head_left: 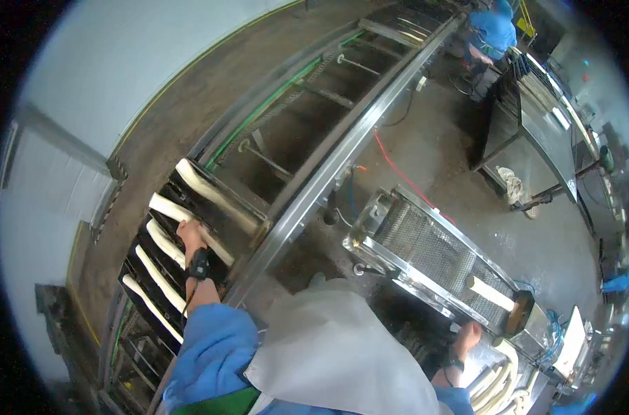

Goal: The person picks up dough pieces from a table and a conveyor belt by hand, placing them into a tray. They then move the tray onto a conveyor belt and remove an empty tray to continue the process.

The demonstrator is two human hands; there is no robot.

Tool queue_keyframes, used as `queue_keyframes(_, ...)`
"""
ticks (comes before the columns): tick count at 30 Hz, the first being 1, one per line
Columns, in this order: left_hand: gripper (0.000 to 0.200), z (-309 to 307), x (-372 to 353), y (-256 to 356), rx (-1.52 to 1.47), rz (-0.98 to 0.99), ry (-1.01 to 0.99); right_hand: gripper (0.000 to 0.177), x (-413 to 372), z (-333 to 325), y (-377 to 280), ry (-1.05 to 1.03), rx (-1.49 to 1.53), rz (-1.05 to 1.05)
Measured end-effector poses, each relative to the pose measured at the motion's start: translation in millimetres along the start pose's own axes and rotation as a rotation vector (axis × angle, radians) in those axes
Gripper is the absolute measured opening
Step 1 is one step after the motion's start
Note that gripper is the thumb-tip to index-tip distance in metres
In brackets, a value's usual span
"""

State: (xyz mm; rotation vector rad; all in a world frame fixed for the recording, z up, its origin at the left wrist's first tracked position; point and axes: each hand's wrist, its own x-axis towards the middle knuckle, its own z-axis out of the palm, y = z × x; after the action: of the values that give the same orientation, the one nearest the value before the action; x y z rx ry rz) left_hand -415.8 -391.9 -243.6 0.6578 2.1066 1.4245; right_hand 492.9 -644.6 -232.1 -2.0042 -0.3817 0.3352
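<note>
My left hand [190, 236] rests on a long cream-coloured dough roll [168, 206] lying on a dark conveyor tray, its fingers curled over the roll's middle. Beside it lie several similar rolls, including a dough roll [217, 194] on the far side and a thinner dough roll [159, 277] nearer me. At lower right, my right hand [468, 337] is closed, with nothing visible sticking out of it. It is near a pile of dough rolls [498, 387] and the edge of a small metal mesh conveyor [432, 242], which carries one short dough roll [491, 294].
A long conveyor with a steel side rail [342, 152] runs diagonally past my left side. Across the floor stands a metal table [546, 131] with a cloth [512, 183] on its lower part. A person in blue [493, 31] works at the far end. A red hose [408, 173] crosses the floor.
</note>
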Motion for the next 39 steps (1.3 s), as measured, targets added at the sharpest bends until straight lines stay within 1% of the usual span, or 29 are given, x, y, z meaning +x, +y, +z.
queue_keyframes(1, 0.043, -5.1, -23.3, 35.0, -0.271, -0.183, 0.071, 0.015, 22.2, 20.6, 5.2, -0.038, -0.21, -0.259)
queue_keyframes(2, 0.047, -1.1, -60.4, 68.2, -0.243, -0.11, 0.234, 0.029, 0.2, 40.5, -67.0, -0.079, -0.523, -0.385)
queue_keyframes(4, 0.054, -4.6, -116.9, 134.0, 0.142, 0.028, 0.235, 0.043, -8.0, 79.0, -125.1, -0.116, -0.753, -0.58)
queue_keyframes(5, 0.054, 3.6, -142.5, 159.0, 0.145, 0.025, 0.241, 0.047, -7.3, 97.0, -144.0, -0.121, -0.815, -0.634)
queue_keyframes(7, 0.063, 20.0, -173.4, 191.6, 0.86, 0.498, 0.341, 0.047, 3.3, 122.2, -155.3, -0.237, -0.997, -0.622)
queue_keyframes(8, 0.063, 22.1, -163.4, 181.1, 0.865, 0.494, 0.345, 0.048, 9.5, 133.1, -158.1, -0.346, -1.177, -0.604)
queue_keyframes(10, 0.065, 35.6, -128.8, 156.0, 0.46, 0.497, 0.113, 0.047, 19.8, 160.9, -154.5, -0.413, -1.225, -0.556)
queue_keyframes(12, 0.058, 50.4, -100.8, 134.5, -0.016, 0.067, 0.147, 0.046, 14.7, 173.2, -165.8, -0.449, -1.27, -0.475)
queue_keyframes(14, 0.047, 28.0, -61.3, 103.0, -0.17, -0.146, -0.069, 0.043, -13.4, 182.0, -191.0, -0.421, -1.422, -0.689)
queue_keyframes(16, 0.042, 13.5, -38.6, 67.0, -0.229, -0.148, 0.057, 0.045, -4.0, 188.0, -173.5, -0.419, -1.437, -0.754)
queue_keyframes(17, 0.045, -3.9, -41.8, 65.1, -0.284, -0.033, -0.087, 0.052, -16.9, 184.4, -190.0, -0.453, -1.422, -0.738)
queue_keyframes(18, 0.044, -4.5, -84.9, 107.1, -0.225, 0.06, -0.073, 0.056, -23.3, 178.1, -207.5, -0.521, -1.39, -0.647)
queue_keyframes(19, 0.044, -15.9, -70.4, 96.2, -0.111, -0.064, -0.027, 0.056, -16.5, 171.8, -199.1, -0.463, -1.178, -0.61)
queue_keyframes(20, 0.045, -5.7, -107.4, 136.8, -0.066, -0.017, 0.04, 0.056, -7.7, 162.7, -186.5, -0.398, -0.973, -0.571)
queue_keyframes(21, 0.05, -8.5, -86.8, 108.4, 0.115, 0.249, 0.151, 0.054, 19.9, 151.3, -155.3, -0.305, -0.68, -0.534)
queue_keyframes(22, 0.053, 18.0, -121.0, 159.0, 0.438, 0.461, 0.385, 0.052, 40.5, 137.2, -128.2, -0.2, -0.389, -0.501)
queue_keyframes(23, 0.052, 33.0, -127.4, 178.6, 0.428, 0.524, 0.331, 0.047, 24.8, 101.9, -163.5, -0.23, 0.062, -0.07)
queue_keyframes(24, 0.051, 49.0, -126.6, 191.1, 0.417, 0.586, 0.277, 0.038, 25.8, 70.4, -148.6, -0.01, 0.131, -0.184)
queue_keyframes(25, 0.051, 70.7, -120.8, 199.3, 0.404, 0.615, 0.236, 0.032, 16.7, 36.1, -167.7, -0.031, 0.491, -0.026)
queue_keyframes(26, 0.049, 98.5, -114.0, 207.7, 0.194, 0.53, 0.052, 0.032, 35.5, -10.8, -124.2, 0.024, 0.303, -0.108)
queue_keyframes(27, 0.047, 126.4, -110.4, 218.1, -0.007, 0.433, -0.135, 0.037, 29.0, -35.7, -102.9, 0.299, 0.625, 0.065)
queue_keyframes(28, 0.047, 155.1, -116.7, 230.7, -0.016, 0.453, -0.18, 0.034, 51.6, -75.2, -24.6, 0.524, 0.73, 0.12)
queue_keyframes(29, 0.045, 184.5, -130.9, 243.8, 0.042, 0.52, -0.294, 0.031, 36.0, -123.2, 25.2, 0.363, 0.88, 0.006)
queue_keyframes(31, 0.043, 238.5, -152.9, 252.6, 0.081, 0.643, -0.513, 0.035, -36.5, -196.2, 79.1, 0.453, -0.073, 0.045)
queue_keyframes(32, 0.042, 268.2, -162.0, 247.4, 0.062, 0.694, -0.623, 0.035, -73.8, -199.8, 78.8, 0.497, -0.065, 0.066)
queue_keyframes(34, 0.039, 312.9, -197.5, 244.1, 0.097, 0.661, -0.843, 0.017, -146.2, -185.4, 71.9, 0.863, 1.009, 0.16)
queue_keyframes(36, 0.034, 340.5, -252.8, 248.3, 0.066, 0.441, -1.159, 0.013, -216.5, -187.3, 70.0, 1.039, 0.889, 0.387)
queue_keyframes(38, 0.031, 369.0, -294.1, 240.3, 0.113, 0.58, -1.341, 0.023, -266.8, -178.4, 57.7, 1.185, 0.572, 0.683)
queue_keyframes(39, 0.032, 371.2, -320.2, 249.7, 0.172, 0.688, -1.396, 0.026, -295.4, -173.7, 69.1, 1.11, 0.844, 0.485)
